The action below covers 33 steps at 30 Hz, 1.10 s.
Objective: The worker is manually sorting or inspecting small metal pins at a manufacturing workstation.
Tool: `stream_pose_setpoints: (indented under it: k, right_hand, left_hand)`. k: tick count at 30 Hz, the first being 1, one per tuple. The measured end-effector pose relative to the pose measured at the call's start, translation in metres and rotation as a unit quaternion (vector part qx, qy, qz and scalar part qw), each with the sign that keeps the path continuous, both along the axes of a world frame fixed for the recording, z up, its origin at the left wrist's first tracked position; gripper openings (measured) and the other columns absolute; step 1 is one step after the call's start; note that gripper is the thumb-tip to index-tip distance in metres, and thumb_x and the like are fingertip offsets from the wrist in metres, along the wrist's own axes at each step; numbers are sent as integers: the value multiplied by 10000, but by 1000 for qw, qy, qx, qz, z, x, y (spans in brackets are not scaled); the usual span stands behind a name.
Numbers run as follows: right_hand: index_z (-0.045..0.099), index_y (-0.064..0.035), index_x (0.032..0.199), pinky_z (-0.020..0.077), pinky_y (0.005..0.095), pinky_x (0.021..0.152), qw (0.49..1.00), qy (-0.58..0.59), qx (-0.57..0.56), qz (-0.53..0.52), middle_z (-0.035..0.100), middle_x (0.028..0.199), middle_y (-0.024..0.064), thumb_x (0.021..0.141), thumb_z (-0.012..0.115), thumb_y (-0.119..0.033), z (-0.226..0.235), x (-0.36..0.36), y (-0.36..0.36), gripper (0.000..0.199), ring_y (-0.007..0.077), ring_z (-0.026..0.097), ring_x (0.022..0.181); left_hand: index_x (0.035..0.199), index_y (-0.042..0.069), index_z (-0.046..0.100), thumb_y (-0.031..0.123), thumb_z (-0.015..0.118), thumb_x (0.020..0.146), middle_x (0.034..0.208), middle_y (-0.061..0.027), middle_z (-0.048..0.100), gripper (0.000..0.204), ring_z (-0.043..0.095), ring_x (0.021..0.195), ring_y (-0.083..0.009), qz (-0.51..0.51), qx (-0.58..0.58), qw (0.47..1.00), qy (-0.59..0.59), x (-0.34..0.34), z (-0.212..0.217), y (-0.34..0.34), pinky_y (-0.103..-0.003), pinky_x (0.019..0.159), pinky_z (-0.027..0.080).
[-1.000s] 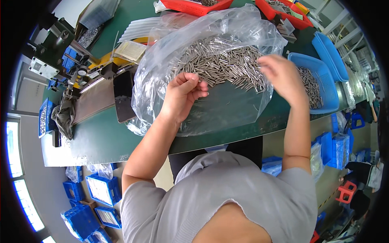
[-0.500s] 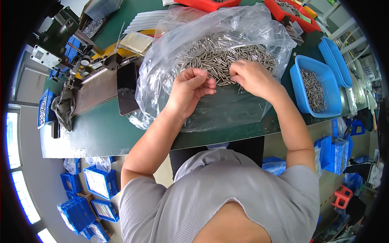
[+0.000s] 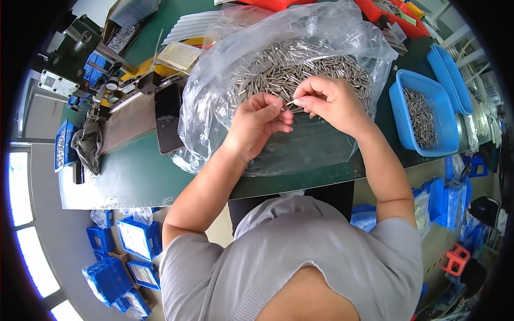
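Note:
A heap of small silvery metal pins [image 3: 278,69] lies in a large clear plastic bag [image 3: 206,117] opened out on the green table. In front of the heap, my left hand [image 3: 258,122] pinches a tiny metal piece between thumb and forefinger, its other fingers loosely curled; the piece is too small to make out. My right hand [image 3: 333,105] holds a slim metal pin [image 3: 290,103] between thumb and fingertips. The pin points at my left fingertips, and its end meets or nearly meets the piece there.
A blue basket [image 3: 451,125] of metal pins stands at the right, beside another blue basket [image 3: 440,67]. Red trays [image 3: 369,12] sit at the back. On the left are a dark flat phone-like slab [image 3: 168,120] and a bench fixture with a gauge [image 3: 112,84]. The table's front edge [image 3: 160,205] is near.
My right hand has come off the pin heap and moved left with a pin, up to my left fingertips. My left hand has shifted slightly right.

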State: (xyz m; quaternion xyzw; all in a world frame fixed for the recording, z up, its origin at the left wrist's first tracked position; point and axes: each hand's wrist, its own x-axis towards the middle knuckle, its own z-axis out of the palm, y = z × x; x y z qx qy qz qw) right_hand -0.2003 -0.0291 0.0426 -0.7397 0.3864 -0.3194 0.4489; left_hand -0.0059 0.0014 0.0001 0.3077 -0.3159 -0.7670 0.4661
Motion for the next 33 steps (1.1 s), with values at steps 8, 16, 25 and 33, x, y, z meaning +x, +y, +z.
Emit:
stream_pose_setpoints:
  k: [8, 16, 25, 33]
  right_hand:
    - [604, -1, 833, 451, 207, 515, 999, -9, 29, 13, 582, 685, 13, 807, 619, -16, 2, 1, 3, 34, 61, 531, 587]
    - [606, -14, 821, 428, 195, 490, 998, -33, 57, -2, 580, 663, -1, 810, 624, -36, 2, 2, 4, 30, 51, 517, 562]
    - [579, -31, 755, 424, 201, 578, 1000, 25, -10, 1, 603, 688, -1, 803, 684, -146, -11, 9, 5, 163, 51, 536, 640]
    - [605, -17, 816, 440, 192, 472, 981, -128, 130, -66, 589, 671, 19, 853, 620, -257, -5, -8, -9, 243, 62, 543, 545]
  left_hand:
    - [913, 1, 537, 101, 496, 917, 809, -123, 613, 108, 613, 732, -194, -4, 2, 1000, -18, -3, 0, 0, -303, 657, 527]
    - [904, 1, 544, 105, 504, 916, 800, -121, 613, 111, 613, 727, -191, -15, -11, 1000, -12, -2, 1, 1, -298, 648, 526]
    - [899, -14, 539, 77, 526, 898, 802, -125, 623, 92, 625, 724, -196, -11, -24, 999, 24, -5, 1, 3, -313, 657, 539]
    - [897, 2, 545, 89, 494, 909, 808, -127, 606, 102, 608, 726, -197, 27, -19, 999, 2, 0, 1, -1, -295, 656, 521]
